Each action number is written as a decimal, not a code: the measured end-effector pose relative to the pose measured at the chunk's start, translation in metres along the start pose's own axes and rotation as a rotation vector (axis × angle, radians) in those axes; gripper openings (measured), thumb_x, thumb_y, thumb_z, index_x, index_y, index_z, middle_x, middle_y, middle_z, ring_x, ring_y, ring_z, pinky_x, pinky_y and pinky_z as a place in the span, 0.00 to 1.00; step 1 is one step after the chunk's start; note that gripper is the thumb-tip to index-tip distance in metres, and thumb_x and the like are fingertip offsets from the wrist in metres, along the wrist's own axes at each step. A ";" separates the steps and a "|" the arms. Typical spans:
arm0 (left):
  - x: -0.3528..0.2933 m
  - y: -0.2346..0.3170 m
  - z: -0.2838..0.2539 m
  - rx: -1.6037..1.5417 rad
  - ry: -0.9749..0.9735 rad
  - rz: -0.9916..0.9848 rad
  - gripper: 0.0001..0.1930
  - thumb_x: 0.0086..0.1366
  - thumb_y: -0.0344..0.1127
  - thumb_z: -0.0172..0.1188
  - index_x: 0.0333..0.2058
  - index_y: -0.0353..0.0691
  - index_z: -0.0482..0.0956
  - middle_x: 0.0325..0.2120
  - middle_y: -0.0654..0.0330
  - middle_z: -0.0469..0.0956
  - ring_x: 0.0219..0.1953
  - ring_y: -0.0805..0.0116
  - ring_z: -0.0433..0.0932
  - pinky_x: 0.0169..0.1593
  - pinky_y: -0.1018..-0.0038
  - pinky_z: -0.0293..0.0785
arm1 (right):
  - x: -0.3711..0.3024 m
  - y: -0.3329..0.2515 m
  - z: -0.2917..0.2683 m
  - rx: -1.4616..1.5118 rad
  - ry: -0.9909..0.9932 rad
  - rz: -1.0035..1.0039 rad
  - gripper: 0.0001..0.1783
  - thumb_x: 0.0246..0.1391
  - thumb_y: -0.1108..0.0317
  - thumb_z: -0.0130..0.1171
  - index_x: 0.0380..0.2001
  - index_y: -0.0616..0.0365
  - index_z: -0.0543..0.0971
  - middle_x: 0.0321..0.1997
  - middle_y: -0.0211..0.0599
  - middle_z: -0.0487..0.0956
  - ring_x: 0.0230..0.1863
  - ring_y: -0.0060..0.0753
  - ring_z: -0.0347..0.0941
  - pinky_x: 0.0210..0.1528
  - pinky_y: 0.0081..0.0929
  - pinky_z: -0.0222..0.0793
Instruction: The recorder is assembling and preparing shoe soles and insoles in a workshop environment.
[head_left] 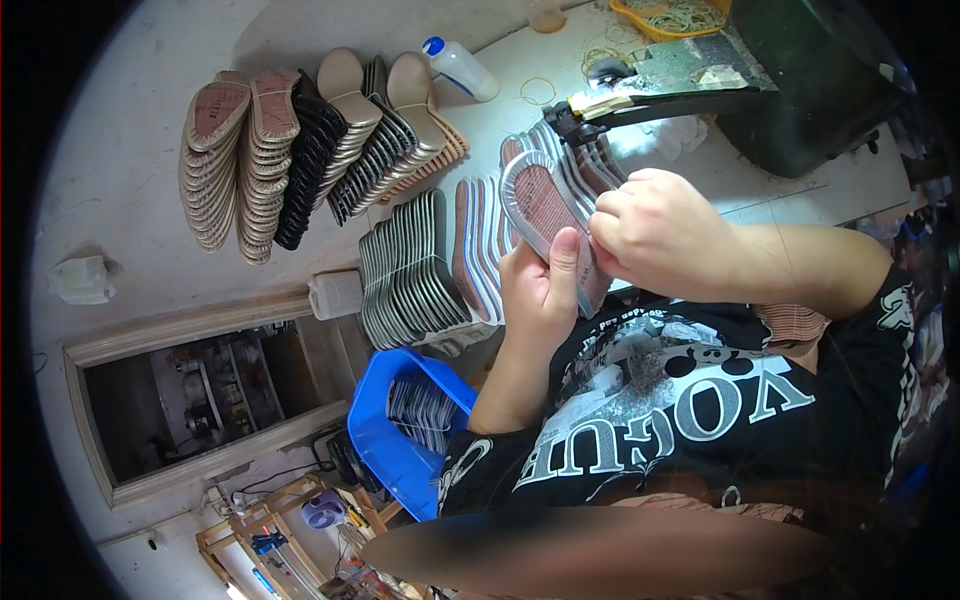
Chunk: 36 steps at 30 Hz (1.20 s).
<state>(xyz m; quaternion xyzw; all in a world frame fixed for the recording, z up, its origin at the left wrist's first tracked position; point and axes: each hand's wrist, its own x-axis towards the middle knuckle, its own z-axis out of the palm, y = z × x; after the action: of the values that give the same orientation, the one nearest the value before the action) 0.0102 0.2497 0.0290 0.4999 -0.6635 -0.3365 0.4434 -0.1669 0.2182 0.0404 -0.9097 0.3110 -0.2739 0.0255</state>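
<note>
A shoe insole (540, 195) with a reddish-brown underside and a pleated light grey edge is held up in front of my chest. My left hand (545, 285) is closed around its lower part, the thumb lying along the face. My right hand (645, 225) is closed in a pinch against the insole's right edge; whatever lies between its fingertips is hidden. Just behind stand grey-edged insoles (570, 165) in a row. To the left of my left hand are brown insoles with pale edges (480, 235) and a bundle of dark green-grey insoles (405, 265).
Bundled beige, black and gold insoles (270, 150) lie at the far left. A blue-capped white bottle (465, 70) is on the white table (520, 60). A dark machine arm (660, 95) reaches in behind my hands. Below left is a blue bin (375, 440) holding insoles.
</note>
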 end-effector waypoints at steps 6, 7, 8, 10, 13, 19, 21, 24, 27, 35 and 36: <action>-0.001 -0.004 0.000 -0.141 0.034 -0.063 0.17 0.69 0.40 0.52 0.29 0.30 0.75 0.21 0.59 0.77 0.25 0.76 0.72 0.30 0.75 0.67 | 0.004 -0.004 0.002 0.036 0.194 0.007 0.09 0.35 0.66 0.60 0.18 0.57 0.72 0.21 0.34 0.72 0.28 0.34 0.73 0.32 0.30 0.67; -0.002 -0.008 -0.002 -0.209 0.029 -0.116 0.17 0.69 0.40 0.51 0.29 0.31 0.76 0.23 0.60 0.78 0.26 0.76 0.73 0.31 0.76 0.67 | 0.002 -0.004 0.003 0.163 0.209 0.068 0.08 0.35 0.68 0.61 0.18 0.58 0.72 0.21 0.35 0.72 0.27 0.34 0.72 0.32 0.29 0.68; -0.003 -0.012 -0.003 -0.209 0.038 -0.114 0.17 0.69 0.40 0.51 0.29 0.31 0.76 0.23 0.60 0.78 0.26 0.76 0.73 0.31 0.76 0.67 | 0.000 -0.003 0.003 0.290 0.221 0.132 0.09 0.35 0.70 0.62 0.18 0.58 0.72 0.21 0.35 0.71 0.26 0.33 0.72 0.32 0.28 0.68; -0.005 -0.014 -0.005 -0.673 -0.032 -0.216 0.16 0.69 0.42 0.51 0.40 0.31 0.75 0.34 0.60 0.79 0.35 0.75 0.75 0.39 0.78 0.69 | -0.002 -0.011 -0.007 0.511 0.156 0.251 0.08 0.36 0.73 0.62 0.18 0.59 0.72 0.21 0.36 0.71 0.26 0.33 0.71 0.32 0.26 0.68; -0.003 -0.001 0.005 -0.870 0.007 -0.284 0.20 0.69 0.44 0.51 0.51 0.33 0.69 0.43 0.59 0.76 0.43 0.73 0.75 0.47 0.77 0.69 | -0.009 -0.017 -0.017 0.786 0.052 0.380 0.07 0.43 0.76 0.61 0.20 0.62 0.72 0.23 0.33 0.71 0.25 0.23 0.70 0.31 0.18 0.66; -0.005 -0.043 0.016 -1.138 -0.188 -0.235 0.21 0.69 0.53 0.45 0.43 0.38 0.69 0.14 0.56 0.75 0.12 0.65 0.73 0.19 0.73 0.69 | -0.041 -0.037 0.007 1.604 0.101 0.580 0.06 0.58 0.70 0.56 0.31 0.60 0.72 0.31 0.24 0.71 0.33 0.13 0.65 0.36 0.16 0.62; -0.001 -0.044 0.022 -1.343 -0.395 -0.214 0.20 0.70 0.54 0.44 0.39 0.40 0.69 0.13 0.59 0.74 0.13 0.69 0.73 0.18 0.76 0.65 | -0.050 -0.040 0.013 1.626 0.030 0.592 0.06 0.58 0.69 0.56 0.30 0.60 0.72 0.30 0.23 0.71 0.33 0.14 0.64 0.37 0.17 0.62; 0.000 -0.048 0.034 -1.504 -0.442 -0.218 0.20 0.69 0.53 0.46 0.41 0.39 0.68 0.13 0.61 0.73 0.11 0.71 0.72 0.17 0.78 0.64 | -0.055 -0.043 0.021 1.381 0.037 0.449 0.10 0.55 0.68 0.59 0.23 0.60 0.73 0.24 0.28 0.73 0.28 0.19 0.67 0.33 0.19 0.62; 0.002 -0.048 0.033 -1.593 -0.472 -0.188 0.20 0.69 0.51 0.48 0.41 0.37 0.68 0.14 0.60 0.73 0.11 0.70 0.73 0.16 0.78 0.65 | -0.051 -0.043 0.017 1.358 -0.051 0.403 0.12 0.54 0.67 0.59 0.21 0.61 0.73 0.21 0.31 0.73 0.25 0.23 0.68 0.30 0.22 0.62; -0.002 -0.050 0.024 -1.400 -0.305 -0.281 0.21 0.70 0.50 0.47 0.46 0.35 0.69 0.24 0.59 0.77 0.20 0.73 0.77 0.26 0.78 0.73 | -0.046 -0.038 0.020 1.292 -0.015 0.283 0.15 0.56 0.61 0.58 0.23 0.61 0.73 0.23 0.34 0.73 0.27 0.28 0.69 0.32 0.25 0.63; -0.001 -0.042 0.024 -1.206 -0.100 -0.324 0.22 0.69 0.47 0.50 0.50 0.34 0.69 0.34 0.59 0.78 0.32 0.75 0.78 0.37 0.80 0.75 | -0.051 -0.035 0.025 1.287 -0.008 0.344 0.17 0.57 0.57 0.57 0.26 0.61 0.72 0.25 0.33 0.72 0.28 0.26 0.68 0.33 0.24 0.63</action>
<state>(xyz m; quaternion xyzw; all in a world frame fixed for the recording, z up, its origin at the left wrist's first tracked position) 0.0036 0.2390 -0.0177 0.2395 -0.2923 -0.7378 0.5593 -0.1680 0.2723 0.0019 -0.6513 0.2260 -0.3936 0.6081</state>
